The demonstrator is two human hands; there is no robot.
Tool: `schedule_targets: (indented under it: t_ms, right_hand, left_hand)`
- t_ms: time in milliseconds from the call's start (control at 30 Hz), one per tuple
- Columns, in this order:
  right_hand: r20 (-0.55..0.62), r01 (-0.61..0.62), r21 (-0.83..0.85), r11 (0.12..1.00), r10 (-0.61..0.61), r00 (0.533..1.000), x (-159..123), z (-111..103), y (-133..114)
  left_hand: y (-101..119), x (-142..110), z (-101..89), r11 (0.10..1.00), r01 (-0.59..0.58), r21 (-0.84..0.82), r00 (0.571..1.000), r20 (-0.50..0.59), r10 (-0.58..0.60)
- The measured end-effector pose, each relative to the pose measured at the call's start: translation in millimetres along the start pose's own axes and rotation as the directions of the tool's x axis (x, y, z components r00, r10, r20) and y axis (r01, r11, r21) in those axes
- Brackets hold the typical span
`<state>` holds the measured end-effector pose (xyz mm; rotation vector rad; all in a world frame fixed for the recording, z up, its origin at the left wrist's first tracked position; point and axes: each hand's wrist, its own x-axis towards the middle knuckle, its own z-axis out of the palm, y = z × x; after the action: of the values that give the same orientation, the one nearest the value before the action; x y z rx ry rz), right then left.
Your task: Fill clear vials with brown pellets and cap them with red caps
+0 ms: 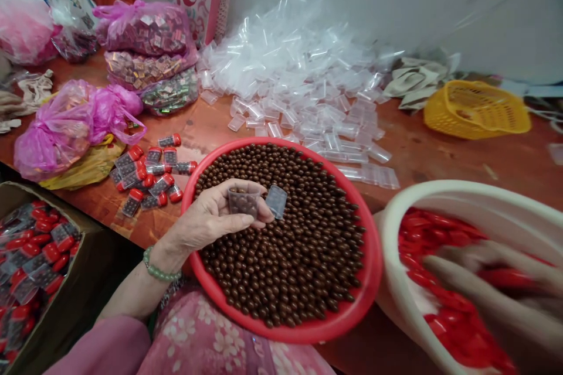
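Surrounding the red tray (373, 258): clear tubes (299, 88); pink bags (53, 135)

Your reddish-brown wooden table (484, 164) carries a loose heap of clear plastic tubes (285, 82) at top centre, pink plastic bags of foil packets (147, 29) at upper left, filled red-capped clear tubes (147, 173) left of centre, and a yellow plastic basket (477, 110) at right.

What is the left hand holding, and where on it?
The left hand holds a clear plastic tube around its body, between thumb and fingers.
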<state>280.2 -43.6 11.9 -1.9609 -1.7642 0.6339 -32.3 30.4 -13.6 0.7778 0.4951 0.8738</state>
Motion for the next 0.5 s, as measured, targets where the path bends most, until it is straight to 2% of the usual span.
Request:
schedule_targets:
  t_ms: [67, 100, 200, 300, 500]
  right_hand:
    - [0.141, 0.06, 0.048, 0.997, -0.066, 0.988, 7, 10, -19]
    - [0.23, 0.116, 0.065, 0.991, -0.128, 0.965, 11, 16, -27]
    - [0.421, 0.325, 0.062, 0.944, -0.319, 0.849, 23, 36, -44]
    - [0.511, 0.446, -0.028, 0.894, -0.371, 0.775, 29, 52, -50]
    - [0.587, 0.529, -0.151, 0.835, -0.355, 0.728, 32, 66, -57]
  left_hand:
    - [0, 0, 0.5, 1.0, -0.009, 0.009, 1.0, 0.014, 0.009]
    - [0, -1, 0.7, 1.0, -0.013, 0.01, 1.0, 0.022, 0.013]
    - [-1, -2, 1.0, 1.0, -0.016, 0.004, 0.999, 0.041, 0.016]
    - [-2, -2, 1.0, 1.0, -0.001, -0.015, 0.999, 0.04, 0.002]
    - [-5, 0, 0.8, 0.998, 0.037, -0.059, 0.998, 0.043, -0.034]
